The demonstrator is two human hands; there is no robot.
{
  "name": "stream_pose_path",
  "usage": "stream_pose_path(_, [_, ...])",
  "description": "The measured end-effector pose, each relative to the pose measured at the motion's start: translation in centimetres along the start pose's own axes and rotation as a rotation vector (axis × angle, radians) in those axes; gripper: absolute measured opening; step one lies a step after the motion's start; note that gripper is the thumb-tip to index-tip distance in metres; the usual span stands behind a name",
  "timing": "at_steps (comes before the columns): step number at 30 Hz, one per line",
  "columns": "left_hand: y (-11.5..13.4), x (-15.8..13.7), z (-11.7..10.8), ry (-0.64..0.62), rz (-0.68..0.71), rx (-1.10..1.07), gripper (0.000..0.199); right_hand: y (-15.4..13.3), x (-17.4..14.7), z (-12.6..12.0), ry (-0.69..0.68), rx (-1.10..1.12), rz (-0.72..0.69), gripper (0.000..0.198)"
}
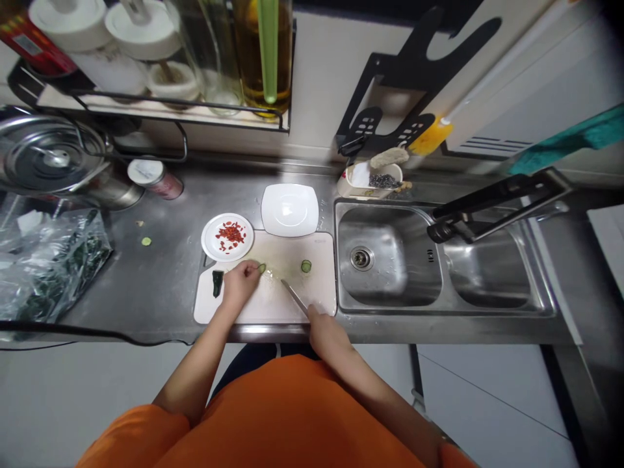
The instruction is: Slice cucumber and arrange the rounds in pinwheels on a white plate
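Observation:
My left hand (240, 283) is over the left half of a white cutting board (273, 311), its fingertips pinching a small cucumber piece (262, 268). In my right hand (327, 333), at the board's front edge, is a knife (295, 296) whose blade points up and left, apart from the piece. Toward the right of the board lie cucumber slices (305, 266), perhaps stacked. A dark green cucumber chunk (217, 284) rests left of my left hand. Wet, pale bits dot the board's middle. A round white plate (207, 244) holding small red berries overlaps the board's back left corner.
Behind the board sits a white squarish plate (289, 209). A double steel sink (390, 260) with a black faucet (480, 201) is at right. Plastic bags of greens (63, 266), a lidded pot (53, 156) and a can (156, 179) stand left, below a condiment rack (195, 107).

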State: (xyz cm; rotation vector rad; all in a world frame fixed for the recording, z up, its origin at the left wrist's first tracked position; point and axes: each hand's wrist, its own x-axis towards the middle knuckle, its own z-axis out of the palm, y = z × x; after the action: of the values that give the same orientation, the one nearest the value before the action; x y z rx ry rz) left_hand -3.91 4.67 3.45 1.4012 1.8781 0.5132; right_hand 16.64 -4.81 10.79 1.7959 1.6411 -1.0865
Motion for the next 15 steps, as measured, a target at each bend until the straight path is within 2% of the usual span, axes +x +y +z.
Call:
stream_pose_path(3, [-0.9,0.5,-1.6,0.071,-0.108,0.034,0.027,0.0,0.1,0.0,-0.009,0.005,0.007,0.044])
stream_pose_path(5, [-1.5,0.8,-2.1,0.090,-0.113,0.075,0.025,0.0,0.2,0.0,-0.009,0.006,0.006,0.043])
stream_pose_path(11, [-2.2,0.8,-2.0,0.101,0.022,0.290,0.022,0.0,0.3,0.0,-0.001,-0.022,-0.008,0.043])
stream_pose_path(15, [-1.4,0.5,-1.7,0.133,0.133,0.285,0.022,0.1,0.1,0.2,0.013,-0.035,-0.014,0.044])
